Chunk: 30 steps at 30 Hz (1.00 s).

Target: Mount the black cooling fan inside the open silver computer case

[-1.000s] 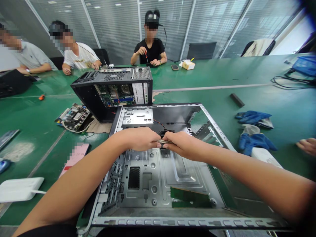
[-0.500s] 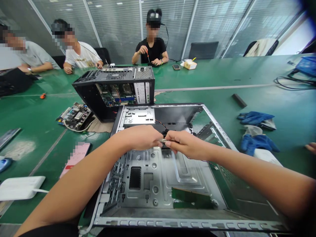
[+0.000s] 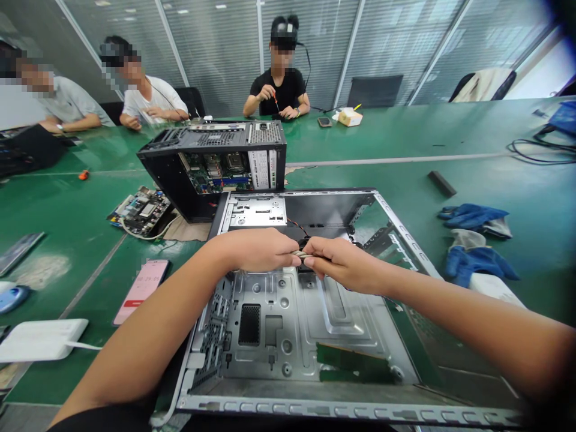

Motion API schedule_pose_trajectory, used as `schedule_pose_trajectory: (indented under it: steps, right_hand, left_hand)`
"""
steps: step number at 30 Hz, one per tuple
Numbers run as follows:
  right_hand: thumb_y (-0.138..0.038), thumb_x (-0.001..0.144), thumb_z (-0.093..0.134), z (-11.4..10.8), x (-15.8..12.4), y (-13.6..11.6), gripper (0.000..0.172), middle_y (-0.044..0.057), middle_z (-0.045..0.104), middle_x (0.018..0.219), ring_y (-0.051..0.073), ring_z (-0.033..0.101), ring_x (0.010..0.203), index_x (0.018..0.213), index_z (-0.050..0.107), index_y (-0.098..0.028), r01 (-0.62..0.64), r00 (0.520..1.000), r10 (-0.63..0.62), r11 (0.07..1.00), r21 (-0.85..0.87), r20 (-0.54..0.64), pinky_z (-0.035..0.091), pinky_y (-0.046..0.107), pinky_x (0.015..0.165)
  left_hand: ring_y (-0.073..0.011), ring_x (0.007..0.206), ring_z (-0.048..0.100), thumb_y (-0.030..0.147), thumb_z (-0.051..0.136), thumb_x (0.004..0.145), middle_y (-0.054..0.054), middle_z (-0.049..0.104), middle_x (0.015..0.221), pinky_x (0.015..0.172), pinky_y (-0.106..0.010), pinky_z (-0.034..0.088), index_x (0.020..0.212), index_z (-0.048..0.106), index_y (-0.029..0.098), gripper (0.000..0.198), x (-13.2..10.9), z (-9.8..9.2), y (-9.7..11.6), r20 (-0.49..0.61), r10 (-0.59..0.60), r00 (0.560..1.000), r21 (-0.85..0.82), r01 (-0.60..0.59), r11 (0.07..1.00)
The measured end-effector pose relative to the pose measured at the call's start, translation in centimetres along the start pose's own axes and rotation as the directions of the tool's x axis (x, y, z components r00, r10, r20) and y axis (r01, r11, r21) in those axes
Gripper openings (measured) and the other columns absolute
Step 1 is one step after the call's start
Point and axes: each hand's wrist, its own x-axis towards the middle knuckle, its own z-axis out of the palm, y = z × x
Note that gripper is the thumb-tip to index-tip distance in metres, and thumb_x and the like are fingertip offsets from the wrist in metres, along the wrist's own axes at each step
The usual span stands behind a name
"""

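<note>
Both my hands meet over the middle of an open computer case (image 3: 351, 410) that lies on its side. My left hand (image 3: 267, 249) pinches one part of a pale twisted cable (image 3: 300, 254) between thumb and fingers. Right beside it, my right hand (image 3: 335, 261) is closed on the same cable. Only a short stretch of the cable shows between the fingertips. Behind the hands, dark parts and thin wires (image 3: 294, 224) are partly covered. A silver metal bracket (image 3: 258, 211) sits in the case's far left corner.
A second computer case (image 3: 168, 180) stands upright behind, beside a loose motherboard (image 3: 146, 211). Left lie a pink-screened phone (image 3: 143, 291) and white adapter (image 3: 49, 339). Blue gloves (image 3: 477, 264) and a black bar (image 3: 441, 183) are at right. Several people sit across the green table (image 3: 382, 141).
My view has shifted slightly, so the scene sits further right. Both hands keep their grip, with slightly more cable showing. A person across the table has raised a hand.
</note>
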Motion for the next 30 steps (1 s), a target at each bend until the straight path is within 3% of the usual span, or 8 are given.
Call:
schedule_pose_trajectory:
  steps: [8,16,23,30]
  right_hand:
    - [-0.030,0.094,0.041,-0.1,-0.1,-0.4,0.018,-0.001,0.061,0.066,0.012,0.052,0.060,0.082,0.049,-0.020,0.026,1.000,-0.025,0.999,-0.041,0.012,0.037,0.027,0.061]
    - [-0.034,0.095,0.041,-0.4,-0.3,-0.7,0.023,-0.002,0.058,0.066,0.011,0.047,0.055,0.079,0.050,-0.019,-0.022,0.999,0.021,0.999,0.038,0.047,0.036,0.026,0.057]
    - [-0.035,0.094,0.042,-0.9,-0.5,-0.9,0.021,-0.001,0.057,0.064,0.012,0.047,0.055,0.081,0.049,-0.020,-0.034,0.998,0.039,0.993,-0.112,0.045,0.034,0.026,0.055]
    - [-0.035,0.095,0.040,-1.2,-0.6,-1.6,0.022,0.000,0.056,0.064,0.013,0.046,0.056,0.081,0.048,-0.021,-0.026,0.999,0.036,0.973,-0.228,0.039,0.030,0.028,0.055]
  left_hand:
    - [-0.0146,0.059,0.047,0.043,0.032,0.096,-0.006,0.061,0.076,0.058,-0.028,0.034,0.094,0.061,0.017,0.039,0.1,0.5,0.1,-0.021,-0.032,0.999,0.049,0.033,0.998]
    - [-0.0152,0.059,0.048,0.044,0.032,0.096,-0.006,0.062,0.076,0.057,-0.028,0.034,0.094,0.062,0.017,0.041,0.1,0.6,0.8,-0.031,-0.054,0.998,0.067,0.056,0.996]
    - [-0.0152,0.060,0.049,0.041,0.034,0.096,-0.007,0.063,0.079,0.059,-0.028,0.036,0.095,0.062,0.017,0.037,-0.5,0.3,1.0,-0.022,-0.070,0.997,0.069,0.071,0.995]
    - [-0.0134,0.055,0.046,0.033,0.037,0.097,-0.008,0.061,0.076,0.056,-0.029,0.036,0.094,0.061,0.014,0.030,-1.5,-0.1,2.7,-0.033,-0.177,0.984,0.136,0.179,0.974]
